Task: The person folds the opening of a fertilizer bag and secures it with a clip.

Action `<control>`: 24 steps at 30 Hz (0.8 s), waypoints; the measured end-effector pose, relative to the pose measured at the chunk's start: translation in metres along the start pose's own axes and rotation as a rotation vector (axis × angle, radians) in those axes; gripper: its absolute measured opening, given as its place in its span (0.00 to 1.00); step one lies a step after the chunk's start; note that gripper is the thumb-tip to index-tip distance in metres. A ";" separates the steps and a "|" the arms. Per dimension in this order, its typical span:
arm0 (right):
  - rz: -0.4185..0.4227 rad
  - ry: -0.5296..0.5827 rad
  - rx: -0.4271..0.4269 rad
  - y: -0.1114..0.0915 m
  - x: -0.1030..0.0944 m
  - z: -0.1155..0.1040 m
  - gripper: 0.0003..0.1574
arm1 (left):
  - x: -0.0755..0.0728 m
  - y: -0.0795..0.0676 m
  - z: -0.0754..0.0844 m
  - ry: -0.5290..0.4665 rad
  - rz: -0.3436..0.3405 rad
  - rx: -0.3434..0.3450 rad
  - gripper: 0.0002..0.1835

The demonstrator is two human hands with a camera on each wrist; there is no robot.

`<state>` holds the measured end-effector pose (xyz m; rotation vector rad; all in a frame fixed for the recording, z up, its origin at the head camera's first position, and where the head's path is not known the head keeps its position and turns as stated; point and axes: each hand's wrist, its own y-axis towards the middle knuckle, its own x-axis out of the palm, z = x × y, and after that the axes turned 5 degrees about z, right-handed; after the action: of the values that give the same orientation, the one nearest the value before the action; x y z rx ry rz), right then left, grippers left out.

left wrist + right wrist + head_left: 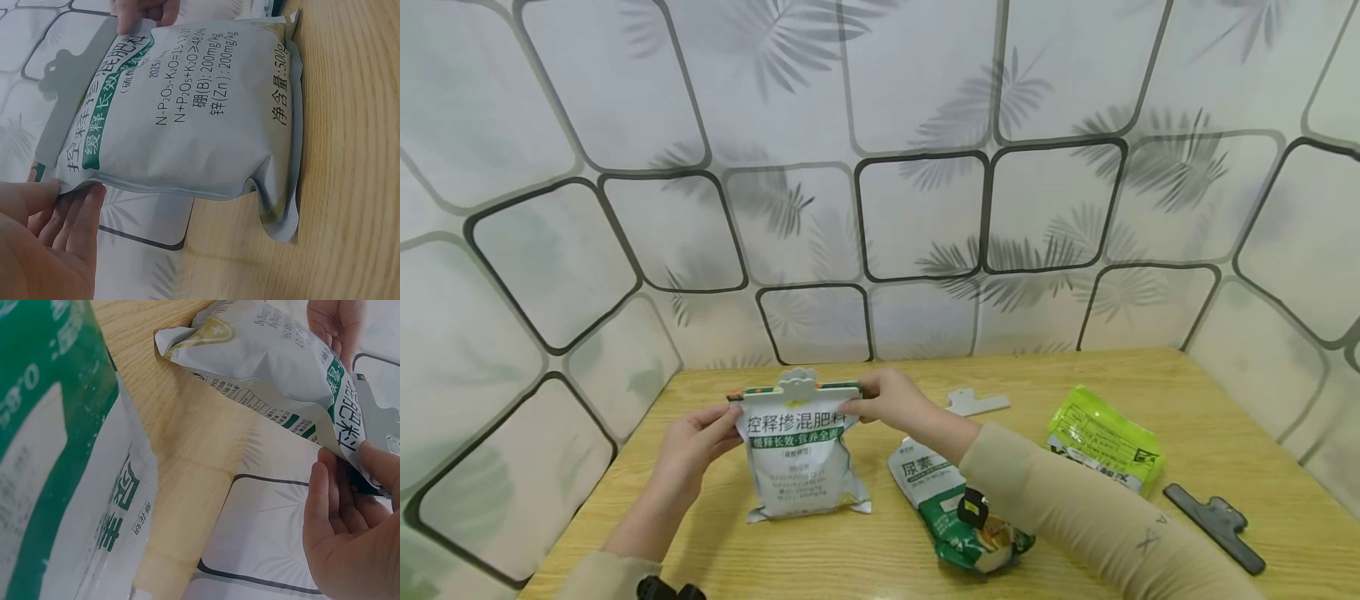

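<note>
A white fertilizer bag (805, 467) with Chinese print and a green band stands upright on the table, a light grey sealing clip (797, 386) across its top edge. My left hand (696, 437) pinches the bag's upper left corner between thumb and fingers, as the left wrist view shows at the bag's side (175, 112). At the opposite upper corner my right hand (887, 398) pinches the bag just below the clip's end. In the right wrist view that right hand (356, 519) has its thumb on the printed front and its fingers behind.
Right of the bag lies a green and white bag (925, 479), partly under the right forearm. Behind it rests another light grey clip (977, 403). A lime-yellow bag (1105, 437) and a dark grey clip (1216, 525) lie farther right. Patterned walls (917, 217) border the wooden table (827, 558).
</note>
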<state>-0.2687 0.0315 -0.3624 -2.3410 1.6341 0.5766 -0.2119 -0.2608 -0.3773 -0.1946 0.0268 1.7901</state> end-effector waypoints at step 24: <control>0.046 0.096 0.134 0.018 0.003 0.008 0.13 | 0.008 0.022 -0.001 0.030 -0.003 0.009 0.27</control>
<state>-0.2864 0.0255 -0.3703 -2.2719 1.7154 0.3562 -0.2354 -0.2582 -0.3812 -0.2153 0.0554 1.7834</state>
